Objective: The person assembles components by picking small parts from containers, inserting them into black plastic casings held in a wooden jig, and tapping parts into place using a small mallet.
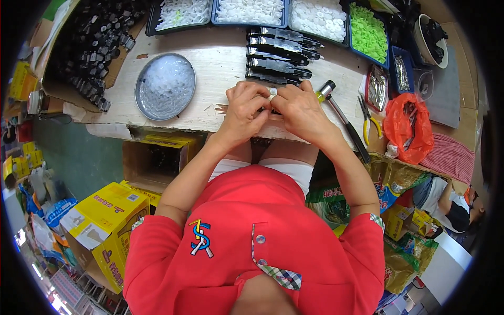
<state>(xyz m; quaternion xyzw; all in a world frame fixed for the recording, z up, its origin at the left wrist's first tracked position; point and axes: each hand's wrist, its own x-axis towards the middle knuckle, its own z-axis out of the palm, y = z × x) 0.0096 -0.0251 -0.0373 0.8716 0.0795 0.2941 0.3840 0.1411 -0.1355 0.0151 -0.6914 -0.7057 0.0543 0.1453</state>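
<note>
At the near edge of the workbench, my left hand (245,106) and my right hand (300,109) meet with bent, pinching fingers. A small white round part (272,92) shows between their fingertips, against the right fingers. Whatever else the left fingers grip is hidden by the fingers. Just beyond the hands lies a stack of flat black housings (278,55) with shiny metal strips. A hammer (344,121) with a black grip rests right of my right hand, its head near a yellow-green piece (319,96).
On the left stand a round metal dish (140,107) of translucent small parts and a carton of black pieces (94,47). Bins of white parts (251,11) and green parts (369,34) line the back. Yellow-handled pliers (371,123) and a red plastic bag (408,128) lie right.
</note>
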